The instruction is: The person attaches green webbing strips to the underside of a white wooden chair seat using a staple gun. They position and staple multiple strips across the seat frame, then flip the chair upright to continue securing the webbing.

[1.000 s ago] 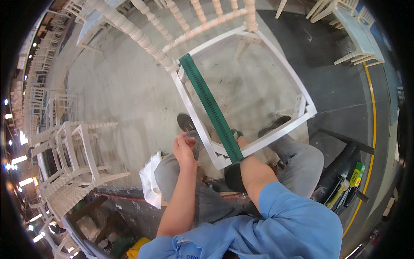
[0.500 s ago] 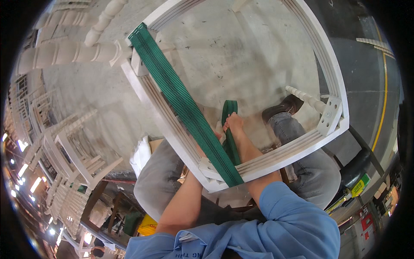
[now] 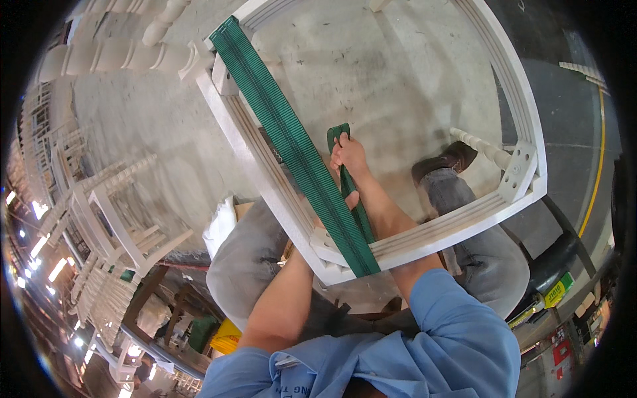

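A small yellow-green label (image 3: 556, 290) with dark print sits on a dark object at the lower right, near the person's knee; a red sign or panel (image 3: 561, 351) stands below it by the rim, too blurred to tell further.

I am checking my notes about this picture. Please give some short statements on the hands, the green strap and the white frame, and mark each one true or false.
1. The right hand grips a green strap end. True.
2. A green strap lies stretched across the white chair frame. True.
3. The stretched strap is red. False: it is green.
4. The right hand is outside the frame. False: it reaches inside the frame opening.
5. The left hand is largely hidden by the strap. True.
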{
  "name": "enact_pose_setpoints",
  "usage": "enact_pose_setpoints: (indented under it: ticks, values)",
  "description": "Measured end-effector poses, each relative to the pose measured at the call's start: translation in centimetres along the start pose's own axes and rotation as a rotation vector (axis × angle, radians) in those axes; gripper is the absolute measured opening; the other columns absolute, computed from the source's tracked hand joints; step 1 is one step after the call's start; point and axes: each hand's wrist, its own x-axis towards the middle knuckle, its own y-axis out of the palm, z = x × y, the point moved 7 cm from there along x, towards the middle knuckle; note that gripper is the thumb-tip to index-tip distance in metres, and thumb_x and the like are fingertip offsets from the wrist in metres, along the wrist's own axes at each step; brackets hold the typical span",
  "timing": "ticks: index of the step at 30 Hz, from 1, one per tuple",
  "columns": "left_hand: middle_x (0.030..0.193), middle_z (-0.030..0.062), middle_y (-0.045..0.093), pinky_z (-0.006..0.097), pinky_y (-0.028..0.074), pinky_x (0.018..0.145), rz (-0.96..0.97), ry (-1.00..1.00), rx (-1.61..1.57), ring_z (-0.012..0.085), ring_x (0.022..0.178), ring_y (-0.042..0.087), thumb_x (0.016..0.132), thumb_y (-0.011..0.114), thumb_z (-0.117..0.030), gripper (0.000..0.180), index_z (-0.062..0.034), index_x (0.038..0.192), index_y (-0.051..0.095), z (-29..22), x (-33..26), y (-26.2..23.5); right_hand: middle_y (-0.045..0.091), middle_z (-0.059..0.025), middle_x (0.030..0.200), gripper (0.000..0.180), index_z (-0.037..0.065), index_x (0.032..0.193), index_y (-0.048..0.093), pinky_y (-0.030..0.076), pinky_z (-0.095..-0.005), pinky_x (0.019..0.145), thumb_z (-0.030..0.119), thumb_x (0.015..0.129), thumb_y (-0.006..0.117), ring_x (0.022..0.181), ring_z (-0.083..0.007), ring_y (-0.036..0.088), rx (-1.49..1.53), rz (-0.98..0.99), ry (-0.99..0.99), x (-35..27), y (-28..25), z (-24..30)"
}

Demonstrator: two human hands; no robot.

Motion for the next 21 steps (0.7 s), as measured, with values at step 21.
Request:
enact_pose_setpoints:
  ticks: [21]
  values:
    - [0.12,0.0134,0.061,0.034,0.044,0.093,0.241,0.197,0.037,0.0212,0.111,0.054,0.095,0.059,-0.049,0.066,0.0043,0.133,0.05,-6.3,-1.8,4.1,0.073,-0.0115,0.089,0.018,0.004,0.095,0.072,0.055,-0.0352,0.074,0.02,0.089,0.068,0.086,-0.0199,0.07,-1.402,-0.061,-0.533,-41.2,-2.8,9.9]
